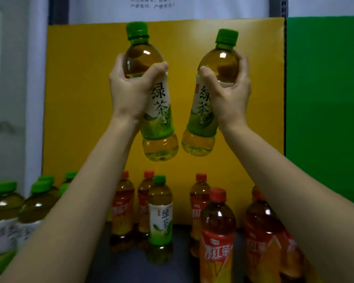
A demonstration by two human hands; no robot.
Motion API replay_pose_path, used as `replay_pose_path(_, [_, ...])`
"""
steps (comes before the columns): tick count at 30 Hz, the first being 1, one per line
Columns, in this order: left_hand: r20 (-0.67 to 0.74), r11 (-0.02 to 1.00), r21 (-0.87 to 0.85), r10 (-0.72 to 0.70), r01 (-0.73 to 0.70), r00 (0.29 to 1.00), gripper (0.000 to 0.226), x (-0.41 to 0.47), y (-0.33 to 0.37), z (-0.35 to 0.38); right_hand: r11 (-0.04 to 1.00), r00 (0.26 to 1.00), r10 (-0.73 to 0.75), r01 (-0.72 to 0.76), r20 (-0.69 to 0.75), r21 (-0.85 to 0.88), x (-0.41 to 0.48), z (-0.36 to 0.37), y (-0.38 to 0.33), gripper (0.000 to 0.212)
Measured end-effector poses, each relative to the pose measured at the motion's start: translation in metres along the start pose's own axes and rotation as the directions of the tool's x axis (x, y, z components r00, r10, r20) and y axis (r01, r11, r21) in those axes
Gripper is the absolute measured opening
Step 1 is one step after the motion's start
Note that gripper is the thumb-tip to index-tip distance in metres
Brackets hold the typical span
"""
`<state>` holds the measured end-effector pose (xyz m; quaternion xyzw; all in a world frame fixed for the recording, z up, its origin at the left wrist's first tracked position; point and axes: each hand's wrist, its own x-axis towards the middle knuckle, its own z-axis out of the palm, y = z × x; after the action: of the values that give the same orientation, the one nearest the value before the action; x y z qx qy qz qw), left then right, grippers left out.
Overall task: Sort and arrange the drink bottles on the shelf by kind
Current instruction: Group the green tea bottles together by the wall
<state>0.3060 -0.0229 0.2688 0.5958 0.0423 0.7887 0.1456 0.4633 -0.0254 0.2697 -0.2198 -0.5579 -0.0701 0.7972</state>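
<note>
My left hand (129, 86) grips a green-capped green tea bottle (159, 127) high above the shelf, its base tilted right. My right hand (229, 92) grips a second green tea bottle (200, 123), its base tilted left, so the two bases almost meet. Below, on the dark shelf (182, 266), several green tea bottles (37, 203) stand grouped at the left. One green tea bottle (160, 213) stands among the red-capped iced red tea bottles (217, 237) in the middle and right.
A yellow board (80, 99) backs the shelf, with a green board (325, 99) to its right and a white wall at the left. Dark shelf surface shows between the middle bottles and the front edge.
</note>
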Motion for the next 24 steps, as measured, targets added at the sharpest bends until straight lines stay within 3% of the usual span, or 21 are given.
replay_pose_path(10, [0.082, 0.968, 0.206, -0.166, 0.146, 0.983, 0.046, -0.025, 0.035, -0.129, 0.988, 0.990, 0.141, -0.142, 0.018, 0.063, -0.081, 0.086, -0.035, 0.066])
replay_pose_path(15, [0.112, 0.929, 0.293, -0.268, 0.226, 0.957, 0.048, -0.057, 0.032, -0.168, 0.974, 0.972, 0.227, -0.226, 0.053, -0.029, -0.135, 0.100, -0.032, 0.076])
replay_pose_path(24, [0.078, 0.873, 0.349, -0.389, 0.341, 0.918, 0.046, -0.125, 0.013, -0.213, 0.914, 0.907, 0.391, -0.362, 0.155, -0.185, -0.216, 0.088, -0.014, 0.071])
